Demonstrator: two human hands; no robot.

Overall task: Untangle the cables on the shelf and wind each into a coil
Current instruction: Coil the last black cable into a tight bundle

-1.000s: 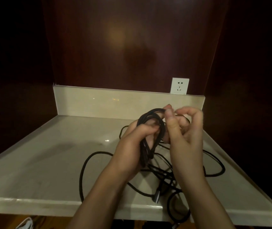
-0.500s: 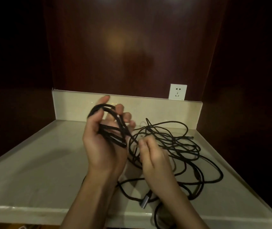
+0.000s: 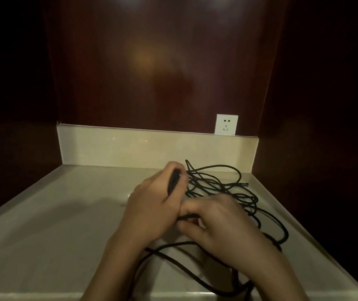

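Your left hand (image 3: 149, 205) grips a bundle of black cable (image 3: 173, 181); your right hand (image 3: 215, 220) pinches a strand beside it. The loose tangle (image 3: 221, 187) lies on the shelf (image 3: 54, 224), below the socket (image 3: 226, 124).

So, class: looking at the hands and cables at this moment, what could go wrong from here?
1. The left hand grips a wound bundle; a slack grip may let the loops spring apart.
2. The right hand pinches a strand that runs toward the loose tangle; a hard pull could tighten knots.
3. Cable hangs over the shelf's front edge and might drag more off.
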